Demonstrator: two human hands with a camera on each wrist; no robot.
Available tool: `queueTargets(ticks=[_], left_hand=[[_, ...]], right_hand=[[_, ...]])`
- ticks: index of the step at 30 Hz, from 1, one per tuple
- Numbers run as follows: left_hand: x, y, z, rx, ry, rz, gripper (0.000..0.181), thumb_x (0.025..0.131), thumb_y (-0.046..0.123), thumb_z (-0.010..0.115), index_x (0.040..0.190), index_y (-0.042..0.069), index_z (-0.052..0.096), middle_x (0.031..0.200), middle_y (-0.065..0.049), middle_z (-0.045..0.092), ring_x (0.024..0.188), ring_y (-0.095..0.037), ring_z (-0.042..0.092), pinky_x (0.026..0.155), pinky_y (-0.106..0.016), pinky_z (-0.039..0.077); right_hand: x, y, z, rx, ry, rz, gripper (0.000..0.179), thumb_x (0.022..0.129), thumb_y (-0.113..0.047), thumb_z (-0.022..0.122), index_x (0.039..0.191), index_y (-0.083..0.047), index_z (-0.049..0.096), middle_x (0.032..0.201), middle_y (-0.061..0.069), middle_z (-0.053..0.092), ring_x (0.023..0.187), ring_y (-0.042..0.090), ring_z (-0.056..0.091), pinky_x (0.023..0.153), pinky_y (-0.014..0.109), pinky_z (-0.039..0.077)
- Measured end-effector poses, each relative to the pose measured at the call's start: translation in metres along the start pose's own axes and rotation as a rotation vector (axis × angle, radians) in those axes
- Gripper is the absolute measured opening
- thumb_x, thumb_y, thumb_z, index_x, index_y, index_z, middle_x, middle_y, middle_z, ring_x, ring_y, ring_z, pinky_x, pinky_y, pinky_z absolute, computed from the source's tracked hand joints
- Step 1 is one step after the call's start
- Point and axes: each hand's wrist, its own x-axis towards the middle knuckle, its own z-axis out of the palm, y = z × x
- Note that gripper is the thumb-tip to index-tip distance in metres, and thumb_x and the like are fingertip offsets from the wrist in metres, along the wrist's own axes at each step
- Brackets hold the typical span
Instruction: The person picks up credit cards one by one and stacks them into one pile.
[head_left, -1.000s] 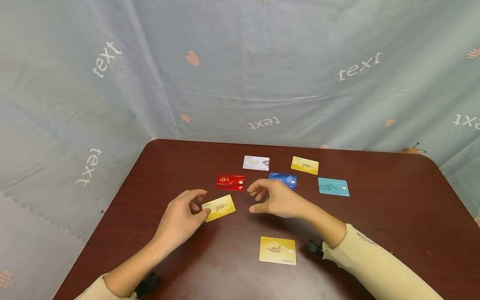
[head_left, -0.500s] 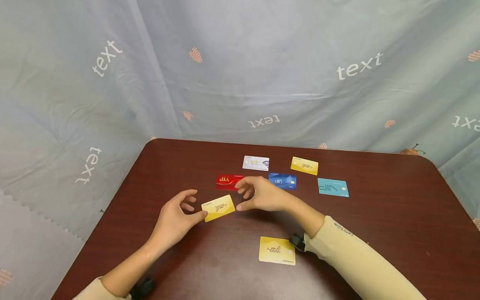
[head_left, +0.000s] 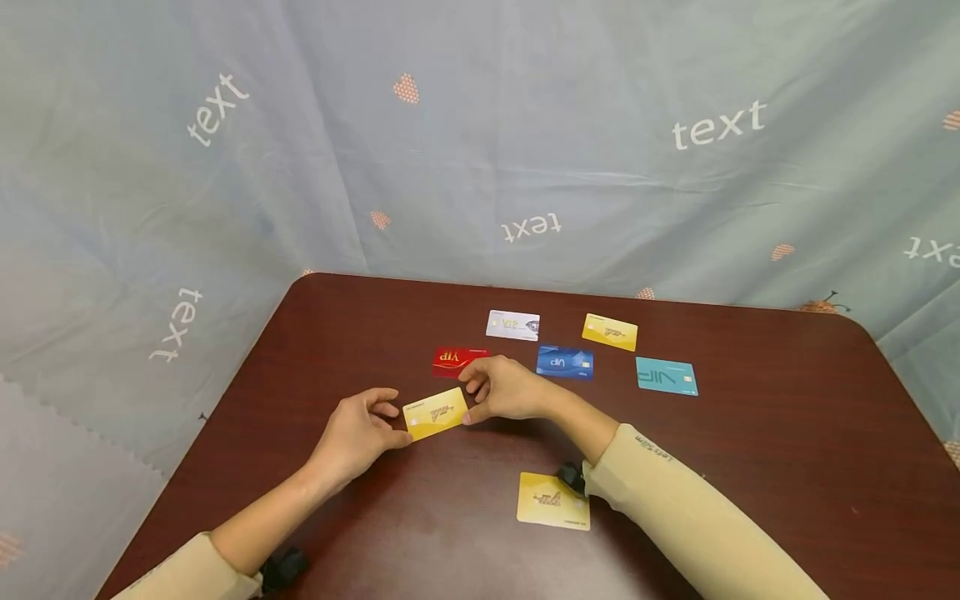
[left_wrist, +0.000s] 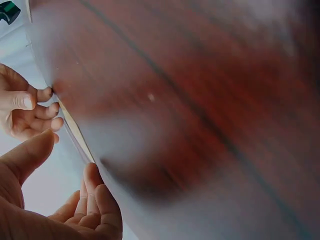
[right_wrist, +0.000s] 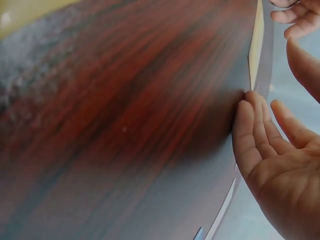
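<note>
A yellow card [head_left: 435, 413] with a printed emblem lies tilted on the table in the head view, between both hands. My left hand [head_left: 352, 437] touches its left edge near the lower corner, fingers loosely bent. At its right edge, a digit of my right hand [head_left: 510, 390] touches the card, while the other fingers hover over the red VIP card [head_left: 452, 362] and partly hide it. Both wrist views show the yellow card [left_wrist: 72, 122] edge-on, flat against the table. Neither hand encloses it; thumb and fingers stand apart in my right hand [right_wrist: 285, 165].
Beyond the hands lie a white card [head_left: 512, 325], a blue card [head_left: 564, 362], another yellow card [head_left: 610, 332] and a teal card [head_left: 666, 376]. Nearer, a third yellow card [head_left: 551, 504] sits partly under the right wrist's black device [head_left: 572, 477]. A curtain [head_left: 480, 150] borders the dark table [head_left: 787, 433].
My right hand has moved left until it meets the yellow card's right edge. My left hand has drawn back slightly along the left edge. The card has barely moved.
</note>
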Motion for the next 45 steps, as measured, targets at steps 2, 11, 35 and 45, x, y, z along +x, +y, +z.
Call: queueTargets(ticks=[2, 11, 35, 45], left_hand=[[0.003, 0.001, 0.000, 0.005, -0.002, -0.010, 0.069, 0.078, -0.001, 0.086, 0.140, -0.010, 0.057, 0.113, -0.019, 0.065, 0.086, -0.023, 0.064, 0.071, -0.029, 0.054], [0.014, 0.003, 0.003, 0.063, -0.028, -0.036, 0.065, 0.074, 0.000, 0.091, 0.130, -0.012, 0.062, 0.100, -0.016, 0.062, 0.087, -0.027, 0.056, 0.071, -0.031, 0.051], [0.016, 0.008, 0.006, 0.165, -0.048, -0.012, 0.061, 0.072, -0.001, 0.090, 0.127, -0.009, 0.065, 0.092, -0.012, 0.058, 0.080, -0.025, 0.053, 0.066, -0.032, 0.048], [0.016, 0.009, 0.006, 0.203, -0.064, 0.018, 0.048, 0.072, -0.001, 0.091, 0.114, -0.004, 0.067, 0.090, -0.012, 0.056, 0.078, -0.024, 0.052, 0.064, -0.033, 0.045]], right_hand=[[0.002, 0.001, 0.000, -0.015, 0.004, 0.007, 0.057, 0.080, -0.011, 0.092, 0.128, 0.002, 0.065, 0.106, 0.006, 0.068, 0.090, 0.015, 0.066, 0.084, 0.025, 0.057], [0.011, 0.001, 0.003, -0.157, -0.026, -0.026, 0.055, 0.080, -0.017, 0.093, 0.126, 0.002, 0.067, 0.099, 0.002, 0.065, 0.082, 0.013, 0.060, 0.078, 0.024, 0.052], [0.016, -0.017, 0.009, -0.338, -0.061, 0.073, 0.044, 0.082, -0.016, 0.091, 0.117, -0.008, 0.065, 0.096, 0.001, 0.058, 0.091, 0.018, 0.055, 0.087, 0.032, 0.048], [0.014, -0.016, 0.012, -0.316, -0.020, 0.068, 0.048, 0.080, -0.013, 0.093, 0.115, -0.010, 0.060, 0.096, 0.000, 0.058, 0.088, 0.017, 0.056, 0.086, 0.031, 0.049]])
